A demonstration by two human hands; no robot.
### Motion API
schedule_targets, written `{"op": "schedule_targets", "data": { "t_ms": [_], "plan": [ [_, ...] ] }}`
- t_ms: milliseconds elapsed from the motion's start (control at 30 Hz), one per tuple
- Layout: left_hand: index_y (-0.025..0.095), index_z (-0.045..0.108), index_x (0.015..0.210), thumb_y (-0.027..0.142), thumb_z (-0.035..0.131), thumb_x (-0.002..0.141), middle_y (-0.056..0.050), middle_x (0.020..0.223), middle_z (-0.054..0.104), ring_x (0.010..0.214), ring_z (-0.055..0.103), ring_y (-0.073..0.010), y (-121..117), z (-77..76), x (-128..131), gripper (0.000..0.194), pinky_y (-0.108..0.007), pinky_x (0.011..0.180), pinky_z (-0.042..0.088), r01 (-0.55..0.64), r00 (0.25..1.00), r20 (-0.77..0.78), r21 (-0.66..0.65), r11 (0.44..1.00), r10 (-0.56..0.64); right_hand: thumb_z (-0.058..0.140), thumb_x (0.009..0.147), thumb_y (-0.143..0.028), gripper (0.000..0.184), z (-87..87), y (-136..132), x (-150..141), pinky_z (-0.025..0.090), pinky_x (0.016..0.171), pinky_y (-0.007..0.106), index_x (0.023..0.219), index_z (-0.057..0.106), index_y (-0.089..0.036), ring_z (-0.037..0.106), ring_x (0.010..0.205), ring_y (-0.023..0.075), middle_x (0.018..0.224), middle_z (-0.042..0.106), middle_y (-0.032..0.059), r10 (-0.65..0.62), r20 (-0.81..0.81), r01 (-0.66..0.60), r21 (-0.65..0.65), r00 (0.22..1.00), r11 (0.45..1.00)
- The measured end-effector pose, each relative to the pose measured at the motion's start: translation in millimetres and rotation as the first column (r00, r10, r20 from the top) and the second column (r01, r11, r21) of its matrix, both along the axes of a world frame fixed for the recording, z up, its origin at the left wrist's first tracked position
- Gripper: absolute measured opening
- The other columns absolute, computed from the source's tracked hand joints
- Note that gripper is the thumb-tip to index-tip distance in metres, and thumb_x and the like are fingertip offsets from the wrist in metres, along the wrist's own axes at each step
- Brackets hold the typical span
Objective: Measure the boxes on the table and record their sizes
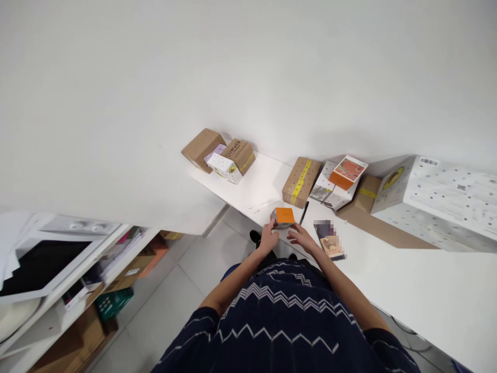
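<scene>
Just near-left of the taped carton (302, 182), the orange box (284, 215) is probably light, stiff, best held by opposite sides; left hand (268, 237) half-curled there, grip unclear; right hand (302, 238) loosely open alongside.

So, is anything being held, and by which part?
A small orange box: the left grip appears to hold its left end; the right grip is at its right end, whether holding or touching, I can't tell.
</scene>
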State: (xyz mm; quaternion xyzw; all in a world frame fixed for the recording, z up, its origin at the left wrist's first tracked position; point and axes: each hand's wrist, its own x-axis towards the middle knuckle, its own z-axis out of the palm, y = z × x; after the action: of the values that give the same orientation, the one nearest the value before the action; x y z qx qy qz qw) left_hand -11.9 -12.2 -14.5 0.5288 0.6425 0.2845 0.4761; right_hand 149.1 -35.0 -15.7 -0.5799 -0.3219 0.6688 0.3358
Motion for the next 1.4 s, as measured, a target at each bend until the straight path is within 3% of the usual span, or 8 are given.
{"op": "schedule_targets", "data": {
  "t_ms": [200,333,600,767,867,1033,1167,1400],
  "plan": [
    [0.021,0.056,0.128,0.011,0.054,0.069,-0.012,0.126,0.051,0.113,0.051,-0.0267,-10,7.6,5,0.060,-0.040,0.099,0.040,0.194,0.967,-0.198,0.170,0.966,-0.159,0.060,0.073,-0.029,0.028,-7.3,-2,0,0.050,0.059,0.023,0.100,0.057,-0.023,0.066,0.074,0.0130,0.117,0.062,0.0056,-0.131,-0.234,0.101,-0.137,0.963,0.985],
    [0.024,0.062,0.122,0.009,0.056,0.067,-0.010,0.132,0.051,0.123,0.043,-0.0308,-14,12.6,12,0.057,-0.046,0.107,0.032,0.253,0.939,-0.292,0.223,0.941,-0.183,0.065,0.072,-0.030,0.031,-10.6,-3,4,0.051,0.062,0.025,0.102,0.059,-0.024,0.066,0.074,0.0137,0.110,0.066,0.0047,-0.209,-0.356,0.152,-0.181,0.911,0.972],
    [0.034,0.057,0.125,0.019,0.048,0.078,0.001,0.140,0.046,0.135,0.025,-0.0326,-21,29.4,20,0.049,-0.056,0.107,0.026,0.495,0.697,-0.600,0.005,0.869,-0.393,0.069,0.070,-0.022,0.022,-18.5,0,-2,0.051,0.061,0.024,0.091,0.062,-0.023,0.065,0.069,0.0140,0.088,0.070,0.0012,-0.234,-0.485,0.117,-0.259,0.843,0.959],
    [0.035,0.054,0.127,0.023,0.049,0.081,0.001,0.142,0.044,0.135,0.025,-0.0353,-25,20.4,17,0.048,-0.057,0.104,0.028,0.503,0.640,-0.625,-0.101,0.859,-0.448,0.068,0.070,-0.016,0.034,-24.0,0,-4,0.051,0.055,0.025,0.100,0.055,-0.023,0.065,0.064,0.0142,0.082,0.067,0.0002,-0.272,-0.392,0.156,-0.304,0.879,0.940],
    [0.032,0.055,0.127,0.022,0.050,0.080,-0.001,0.140,0.047,0.133,0.030,-0.0329,-18,13.9,8,0.048,-0.053,0.106,0.029,0.433,0.682,-0.611,-0.106,0.895,-0.402,0.067,0.070,-0.016,0.034,-25.8,-3,3,0.049,0.053,0.023,0.100,0.053,-0.022,0.065,0.063,0.0138,0.082,0.067,0.0014,-0.264,-0.287,0.172,-0.307,0.921,0.936],
    [0.020,0.053,0.130,0.016,0.050,0.079,-0.006,0.135,0.052,0.125,0.045,-0.0231,9,2.6,-8,0.051,-0.037,0.108,0.034,0.272,0.817,-0.507,-0.078,0.959,-0.273,0.055,0.078,-0.019,0.017,-29.8,0,19,0.051,0.057,0.024,0.094,0.054,-0.020,0.065,0.064,0.0127,0.083,0.067,0.0045,-0.221,0.081,0.233,-0.192,0.972,0.953],
    [0.017,0.048,0.134,0.015,0.051,0.080,-0.008,0.136,0.051,0.115,0.054,-0.0201,31,-8.1,-11,0.054,-0.032,0.102,0.041,0.118,0.933,-0.330,-0.107,0.987,-0.147,0.051,0.081,-0.023,0.017,-33.4,16,33,0.051,0.064,0.027,0.097,0.054,-0.019,0.066,0.076,0.0166,0.095,0.066,0.0077,-0.209,0.308,0.256,-0.119,0.928,0.959],
    [0.015,0.052,0.129,0.036,0.048,0.089,-0.011,0.126,0.060,0.112,0.057,-0.0213,56,-21.1,3,0.046,-0.032,0.097,0.043,0.075,0.954,-0.280,-0.120,0.990,-0.106,0.062,0.075,-0.027,0.027,-39.1,49,46,0.042,0.089,0.037,0.098,0.057,-0.014,0.053,0.115,0.0318,0.109,0.063,0.0205,-0.085,0.630,0.176,-0.084,0.772,0.981]
  ]
}}
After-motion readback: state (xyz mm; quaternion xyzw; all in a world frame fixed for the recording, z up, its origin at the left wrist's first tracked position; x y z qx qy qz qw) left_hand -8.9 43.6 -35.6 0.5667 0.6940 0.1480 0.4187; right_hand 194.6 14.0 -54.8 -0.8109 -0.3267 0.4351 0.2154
